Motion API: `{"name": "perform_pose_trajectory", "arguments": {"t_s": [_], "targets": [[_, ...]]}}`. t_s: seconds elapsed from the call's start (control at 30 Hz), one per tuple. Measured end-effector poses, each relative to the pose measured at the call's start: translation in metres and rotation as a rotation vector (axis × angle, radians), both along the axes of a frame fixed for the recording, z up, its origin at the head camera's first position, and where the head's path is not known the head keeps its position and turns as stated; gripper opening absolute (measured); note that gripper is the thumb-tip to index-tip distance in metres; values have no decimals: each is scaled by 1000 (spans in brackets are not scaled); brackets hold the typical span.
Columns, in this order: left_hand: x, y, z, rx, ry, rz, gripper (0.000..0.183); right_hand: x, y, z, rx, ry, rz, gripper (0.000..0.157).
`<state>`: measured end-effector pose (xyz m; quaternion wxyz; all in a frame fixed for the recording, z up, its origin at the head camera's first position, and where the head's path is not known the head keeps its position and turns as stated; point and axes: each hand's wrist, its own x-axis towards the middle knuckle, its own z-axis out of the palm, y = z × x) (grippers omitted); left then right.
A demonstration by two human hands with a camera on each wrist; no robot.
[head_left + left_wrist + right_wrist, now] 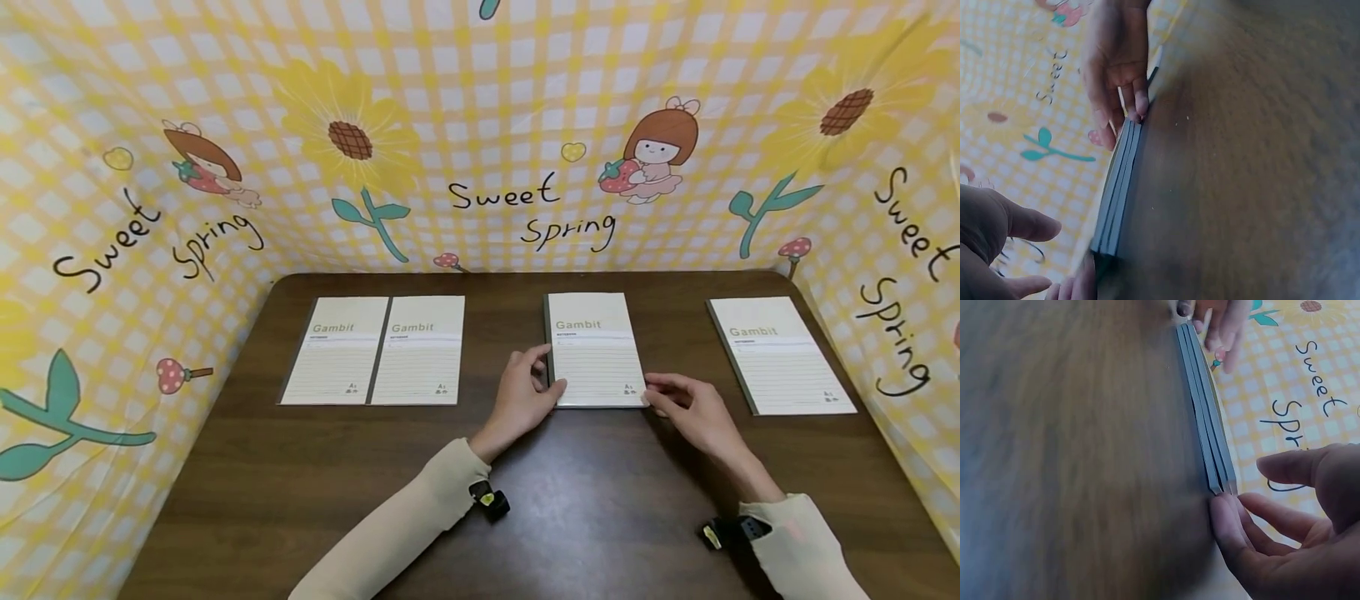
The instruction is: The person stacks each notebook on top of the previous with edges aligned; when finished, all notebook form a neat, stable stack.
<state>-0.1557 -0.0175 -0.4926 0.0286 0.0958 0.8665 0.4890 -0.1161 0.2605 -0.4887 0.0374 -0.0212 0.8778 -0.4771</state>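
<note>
The head view is bright and fairly sharp, pale glare pooling on the table [592,492] at lower centre; both wrist views look dimmer, hazy and blurred.

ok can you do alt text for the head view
A person's left hand and right hand touch the sides of a Gambit notebook stack on a brown table. Two notebooks lie side by side to its left, one notebook to its right, before a flowered yellow checked cloth.
</note>
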Motion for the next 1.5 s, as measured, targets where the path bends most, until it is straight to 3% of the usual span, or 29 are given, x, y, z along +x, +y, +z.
{"name": "perform_pose_trajectory", "arguments": {"t_s": [0.17,0.27,0.37,0.47,0.57,0.73,0.83,1.03,1.23,1.5], "targets": [[4,14,6,-180,218,-84,40,10,14,3,84,44,11,37],[6,26,8,-337,321,-204,35,17,25,6,115,64,13,36],[7,38,10,-486,393,-368,40,24,35,9,137,87,12,36],[9,52,12,-597,413,-526,51,31,45,10,177,120,-10,34],[12,67,11,-683,435,-633,61,36,56,9,229,174,-42,32],[16,96,9,-788,453,-748,70,43,79,3,346,291,-74,32],[15,115,8,-836,468,-811,73,47,95,0,443,305,-100,37],[12,146,5,-924,484,-892,80,56,129,-6,582,247,-94,53],[11,164,3,-953,398,-871,78,60,156,-9,595,116,-53,76],[13,187,6,-1046,298,-858,79,62,178,-13,559,-39,-56,84]]}}
